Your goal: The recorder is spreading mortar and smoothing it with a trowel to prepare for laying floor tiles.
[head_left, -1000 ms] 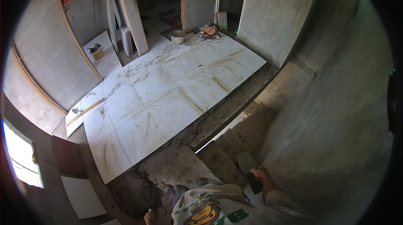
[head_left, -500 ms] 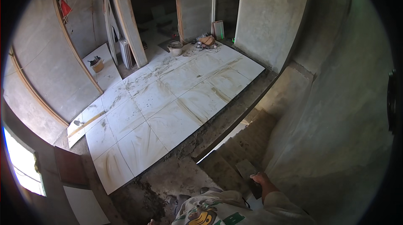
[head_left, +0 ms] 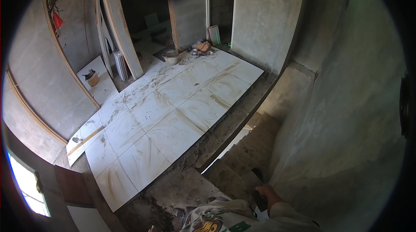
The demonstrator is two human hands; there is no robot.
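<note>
At the lower right, my right hand point(head_left: 268, 192) is closed around a flat grey rectangular piece point(head_left: 250, 181), held over the steps. It resembles a plastering trowel, but its handle and exact kind are hidden. Only a small bit of my left hand point(head_left: 152, 228) shows at the bottom edge; its fingers are too cut off to read. Large white floor tiles point(head_left: 167, 121), streaked with brown smears, lie ahead and to the left of my feet.
Concrete stairs point(head_left: 236, 160) drop away at my right beside a grey wall point(head_left: 346, 145). A long wooden strip point(head_left: 89, 140) rests on the tiles at left. Farther off stand a pale bucket point(head_left: 171, 60), a tan bucket point(head_left: 93, 80) and a heap of tools point(head_left: 201, 49).
My view has shifted slightly, so the room sits lower and farther left. The grey piece in my right hand has tilted a little; the grip stays.
</note>
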